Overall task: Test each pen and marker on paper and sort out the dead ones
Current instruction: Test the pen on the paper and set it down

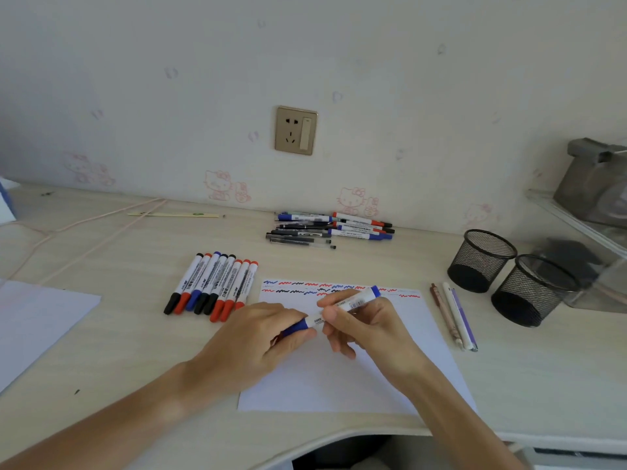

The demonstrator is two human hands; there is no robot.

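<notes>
Over paper [339, 378], hands [305, 334] grip blue marker [342, 308]; bare sheet below.

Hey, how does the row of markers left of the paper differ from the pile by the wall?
The row of markers lies side by side, parallel, caps toward the person; the pile by the wall is loosely stacked, lying crosswise. The row holds only thick markers; the pile also mixes in thin dark pens. Both include red, blue and black caps, and both rest on the desk.

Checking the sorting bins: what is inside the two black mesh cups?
Both mesh cups look empty through the mesh, showing only dark bases. The near inner walls are hidden by the rims, so a small item there cannot be excluded.
</notes>
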